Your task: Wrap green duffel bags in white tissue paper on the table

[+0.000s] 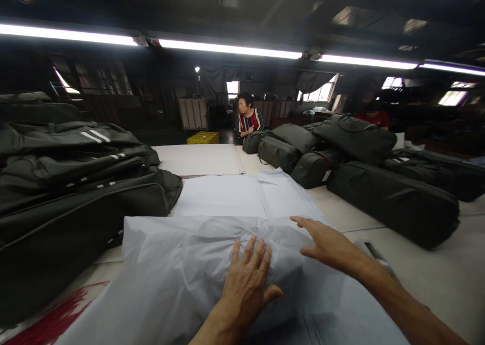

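Observation:
In front of me lies a bulky bundle wrapped in a thin white sheet [170, 264], creased across its top. My left hand [248, 279] rests on the wrap with its fingers spread. To its right, my right hand [322, 241] is held at the bundle's far right side, thumb and fingers apart, with nothing in it. Whether its fingertips touch the wrap I cannot tell. The sheet hides what is inside. Beyond the bundle, more white sheets [222, 196] lie flat, one with a folded corner.
Dark bags [76, 193] are heaped on the left, others [390, 198] on the right of the pale table [428, 274]. Red strings [60, 317] lie at lower left. A grey device [373, 254] is by my right forearm. A person [250, 117] is beyond the table, near a yellow crate [203, 137].

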`<act>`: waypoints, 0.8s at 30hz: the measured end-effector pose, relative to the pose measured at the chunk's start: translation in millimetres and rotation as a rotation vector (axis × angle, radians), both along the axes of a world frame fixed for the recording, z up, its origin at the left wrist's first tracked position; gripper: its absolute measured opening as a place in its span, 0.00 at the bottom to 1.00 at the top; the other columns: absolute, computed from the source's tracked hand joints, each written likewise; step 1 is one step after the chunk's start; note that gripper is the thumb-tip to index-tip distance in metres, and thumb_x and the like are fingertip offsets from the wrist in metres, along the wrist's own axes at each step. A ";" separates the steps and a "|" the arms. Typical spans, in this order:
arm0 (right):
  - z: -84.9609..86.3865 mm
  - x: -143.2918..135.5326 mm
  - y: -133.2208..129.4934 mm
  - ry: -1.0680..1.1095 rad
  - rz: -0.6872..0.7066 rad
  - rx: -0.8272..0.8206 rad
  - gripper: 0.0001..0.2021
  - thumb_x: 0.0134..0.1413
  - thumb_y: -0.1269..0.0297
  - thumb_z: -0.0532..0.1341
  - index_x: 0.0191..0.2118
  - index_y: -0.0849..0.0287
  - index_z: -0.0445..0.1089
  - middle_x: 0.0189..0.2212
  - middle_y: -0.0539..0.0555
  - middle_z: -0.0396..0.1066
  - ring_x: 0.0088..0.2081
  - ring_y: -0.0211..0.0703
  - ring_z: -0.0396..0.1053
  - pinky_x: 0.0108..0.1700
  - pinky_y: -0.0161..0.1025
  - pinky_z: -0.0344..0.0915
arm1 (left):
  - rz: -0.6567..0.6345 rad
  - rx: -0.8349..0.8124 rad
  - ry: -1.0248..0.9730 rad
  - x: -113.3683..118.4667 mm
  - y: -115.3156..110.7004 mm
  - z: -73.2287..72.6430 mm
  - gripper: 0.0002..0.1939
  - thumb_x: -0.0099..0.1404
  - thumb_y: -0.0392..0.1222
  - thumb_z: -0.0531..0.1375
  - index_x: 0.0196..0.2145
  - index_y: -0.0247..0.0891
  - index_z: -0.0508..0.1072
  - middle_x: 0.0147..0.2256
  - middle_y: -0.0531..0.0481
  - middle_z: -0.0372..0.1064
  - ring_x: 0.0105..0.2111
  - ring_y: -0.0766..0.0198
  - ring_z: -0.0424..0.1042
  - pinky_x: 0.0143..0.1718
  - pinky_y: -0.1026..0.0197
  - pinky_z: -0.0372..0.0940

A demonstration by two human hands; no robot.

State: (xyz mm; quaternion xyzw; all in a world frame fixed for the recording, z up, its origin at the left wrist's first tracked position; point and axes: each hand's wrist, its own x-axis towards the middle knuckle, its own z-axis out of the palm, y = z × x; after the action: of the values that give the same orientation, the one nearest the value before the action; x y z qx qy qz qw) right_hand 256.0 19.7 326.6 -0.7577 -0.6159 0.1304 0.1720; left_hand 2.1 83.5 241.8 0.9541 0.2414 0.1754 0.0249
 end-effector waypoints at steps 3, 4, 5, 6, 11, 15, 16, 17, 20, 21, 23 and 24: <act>-20.9 23.8 -11.3 0.034 -0.169 0.014 0.30 0.44 0.72 0.57 0.58 0.54 0.67 0.43 0.55 0.75 0.45 0.51 0.71 0.48 0.46 0.62 | 0.009 0.021 0.018 0.2 -0.5 2.9 0.38 0.64 0.65 0.56 0.65 0.45 0.55 0.64 0.44 0.57 0.65 0.44 0.52 0.62 0.30 0.50; -26.1 33.3 -12.5 0.098 -0.223 0.020 0.28 0.45 0.71 0.57 0.56 0.56 0.68 0.39 0.55 0.75 0.41 0.50 0.72 0.47 0.45 0.63 | 0.012 0.031 0.031 0.4 -0.7 4.7 0.38 0.64 0.65 0.57 0.64 0.44 0.56 0.63 0.44 0.58 0.64 0.43 0.53 0.62 0.30 0.51; -30.0 43.1 -13.5 0.168 -0.258 0.032 0.27 0.46 0.70 0.58 0.55 0.58 0.68 0.37 0.55 0.75 0.39 0.48 0.72 0.45 0.44 0.64 | 0.014 0.042 0.048 0.6 -1.0 6.7 0.38 0.63 0.64 0.58 0.64 0.44 0.57 0.63 0.43 0.59 0.64 0.42 0.54 0.61 0.30 0.52; -33.0 52.9 -15.0 0.233 -0.272 0.047 0.26 0.47 0.68 0.59 0.56 0.59 0.67 0.38 0.55 0.75 0.38 0.47 0.72 0.44 0.43 0.65 | 0.018 0.054 0.065 0.8 -1.3 8.9 0.38 0.62 0.63 0.59 0.64 0.43 0.58 0.62 0.42 0.60 0.63 0.42 0.55 0.61 0.30 0.53; -44.8 84.3 -33.5 0.450 -0.291 0.121 0.32 0.55 0.52 0.57 0.61 0.65 0.58 0.50 0.63 0.72 0.45 0.47 0.73 0.45 0.41 0.69 | 0.038 0.089 0.123 0.8 -2.8 15.8 0.39 0.60 0.61 0.63 0.63 0.43 0.59 0.63 0.41 0.59 0.63 0.42 0.55 0.61 0.32 0.53; -46.5 60.3 -46.5 0.312 -0.269 0.453 0.33 0.48 0.49 0.64 0.58 0.60 0.63 0.56 0.64 0.67 0.55 0.57 0.67 0.55 0.53 0.66 | 0.065 0.073 0.114 -0.1 -7.4 19.3 0.40 0.60 0.60 0.64 0.64 0.42 0.58 0.63 0.41 0.58 0.64 0.44 0.54 0.62 0.33 0.52; -44.2 46.9 -48.3 0.218 -0.255 0.605 0.28 0.50 0.50 0.64 0.55 0.58 0.65 0.55 0.63 0.68 0.56 0.57 0.66 0.56 0.55 0.64 | 0.071 0.059 0.115 -0.3 -9.1 21.1 0.40 0.60 0.60 0.64 0.64 0.42 0.57 0.63 0.40 0.57 0.64 0.44 0.54 0.63 0.34 0.51; -41.7 32.0 -49.8 0.130 -0.206 0.734 0.21 0.54 0.53 0.63 0.51 0.56 0.68 0.52 0.61 0.70 0.55 0.55 0.67 0.56 0.55 0.64 | 0.076 0.041 0.119 -0.5 -10.6 23.2 0.40 0.60 0.60 0.64 0.64 0.42 0.57 0.64 0.40 0.56 0.64 0.45 0.54 0.63 0.34 0.51; -40.9 -13.1 -52.4 -0.035 0.154 0.856 0.07 0.61 0.66 0.58 0.43 0.52 0.72 0.41 0.54 0.75 0.50 0.48 0.71 0.57 0.50 0.64 | 0.079 -0.025 0.112 -1.7 -14.2 29.2 0.39 0.62 0.56 0.64 0.64 0.41 0.55 0.65 0.39 0.53 0.65 0.46 0.52 0.64 0.35 0.49; -44.9 -25.5 -52.3 -0.087 0.279 0.827 0.09 0.61 0.69 0.58 0.44 0.52 0.72 0.42 0.53 0.76 0.51 0.48 0.70 0.58 0.50 0.63 | 0.078 -0.049 0.104 -2.4 -15.1 30.5 0.38 0.63 0.53 0.63 0.65 0.41 0.54 0.66 0.40 0.52 0.65 0.47 0.51 0.65 0.36 0.49; -59.5 -43.5 -50.0 -0.207 0.423 0.753 0.15 0.61 0.72 0.57 0.52 0.53 0.69 0.50 0.53 0.73 0.58 0.49 0.65 0.64 0.53 0.56 | 0.077 -0.087 0.079 -3.8 -16.6 31.6 0.36 0.65 0.45 0.62 0.66 0.41 0.51 0.67 0.40 0.49 0.66 0.49 0.49 0.65 0.37 0.48; -68.5 -49.3 -47.7 -0.263 0.443 0.718 0.19 0.61 0.71 0.57 0.57 0.55 0.66 0.55 0.54 0.70 0.61 0.51 0.61 0.65 0.56 0.52 | 0.078 -0.096 0.062 -4.4 -17.4 31.6 0.35 0.65 0.41 0.61 0.66 0.42 0.50 0.67 0.40 0.48 0.66 0.50 0.48 0.65 0.37 0.48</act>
State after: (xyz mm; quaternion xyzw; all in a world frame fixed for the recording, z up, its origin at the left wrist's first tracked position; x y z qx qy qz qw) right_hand 206.7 -27.9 258.1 -0.5100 -0.7862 -0.1556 0.3123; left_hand -2.3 66.1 273.4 0.9467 0.2872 0.1350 0.0561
